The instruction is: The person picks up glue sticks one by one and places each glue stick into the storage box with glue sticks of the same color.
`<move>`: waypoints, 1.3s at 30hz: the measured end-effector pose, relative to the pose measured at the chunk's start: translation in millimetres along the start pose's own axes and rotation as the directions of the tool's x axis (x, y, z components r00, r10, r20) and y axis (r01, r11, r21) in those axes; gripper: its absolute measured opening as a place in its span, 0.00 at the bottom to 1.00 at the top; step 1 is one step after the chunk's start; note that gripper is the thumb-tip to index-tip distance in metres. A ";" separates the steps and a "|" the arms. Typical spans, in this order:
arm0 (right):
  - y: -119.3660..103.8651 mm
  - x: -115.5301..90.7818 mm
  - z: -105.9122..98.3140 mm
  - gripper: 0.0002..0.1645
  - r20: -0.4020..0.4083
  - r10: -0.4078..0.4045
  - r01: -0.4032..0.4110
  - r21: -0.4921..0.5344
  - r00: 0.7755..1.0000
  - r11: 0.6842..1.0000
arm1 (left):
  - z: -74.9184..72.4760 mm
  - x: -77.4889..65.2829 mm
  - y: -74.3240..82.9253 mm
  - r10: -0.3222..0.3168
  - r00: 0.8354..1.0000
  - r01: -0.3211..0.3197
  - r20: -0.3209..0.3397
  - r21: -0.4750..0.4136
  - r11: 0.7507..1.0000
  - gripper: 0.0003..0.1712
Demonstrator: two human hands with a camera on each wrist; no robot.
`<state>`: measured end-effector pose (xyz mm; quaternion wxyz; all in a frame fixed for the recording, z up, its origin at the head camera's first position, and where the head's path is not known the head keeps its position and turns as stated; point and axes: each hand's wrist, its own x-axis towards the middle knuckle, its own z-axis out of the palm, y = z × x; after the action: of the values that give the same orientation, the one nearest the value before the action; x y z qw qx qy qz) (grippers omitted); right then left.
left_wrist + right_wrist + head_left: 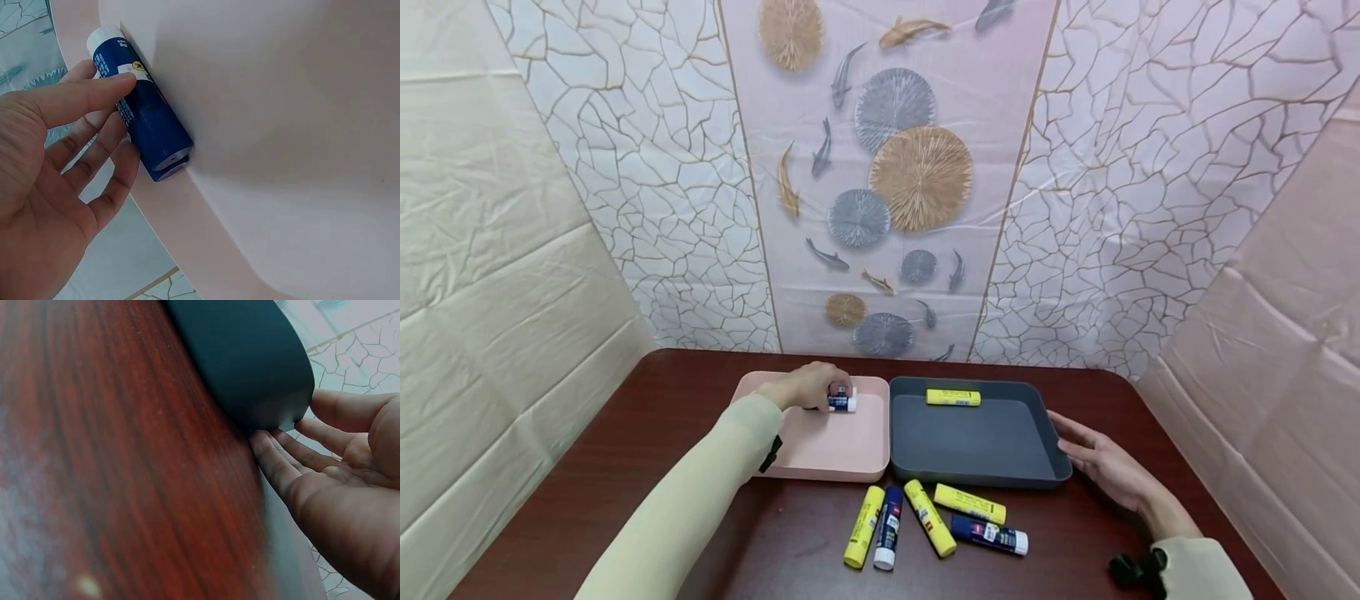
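Note:
Inside the pink tray, my left hand pinches a blue glue stick with a white cap, thumb on its near side. The stick lies along the tray's wall, and the end of a second blue glue stick peeks out from beneath it. At the right end of the dark grey tray, my right hand has its fingers extended. Their fingertips touch the tray's outer wall low down, close to the tabletop. A yellow glue stick lies in the grey tray by its back wall.
In front of the trays on the brown table lie several loose glue sticks, among them a yellow one, a blue one and another blue one. A patterned cloth hangs behind the table.

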<state>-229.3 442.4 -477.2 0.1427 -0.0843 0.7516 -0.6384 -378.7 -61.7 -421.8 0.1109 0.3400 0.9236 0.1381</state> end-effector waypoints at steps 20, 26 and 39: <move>0.3 2.0 1.6 0.42 0.007 0.005 -0.005 0.003 1.000 1.000 | 2.8 -24.0 9.5 0.060 0.979 -0.097 -0.193 -0.190 0.977 0.13; 1.0 0.9 1.6 0.41 0.005 0.001 -0.001 0.002 1.000 1.000 | 12.2 -46.5 13.9 0.064 0.959 -0.119 -0.277 -0.188 0.975 0.14; -0.3 0.4 -1.1 0.41 0.000 0.005 -0.005 -0.012 1.000 1.000 | 26.3 -89.8 41.9 0.011 0.950 -0.111 -0.313 -0.305 0.946 0.14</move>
<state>-230.0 443.2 -476.7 0.1440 -0.0834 0.7556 -0.6335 -279.0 -85.5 -422.7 0.0149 0.3206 0.8839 0.3401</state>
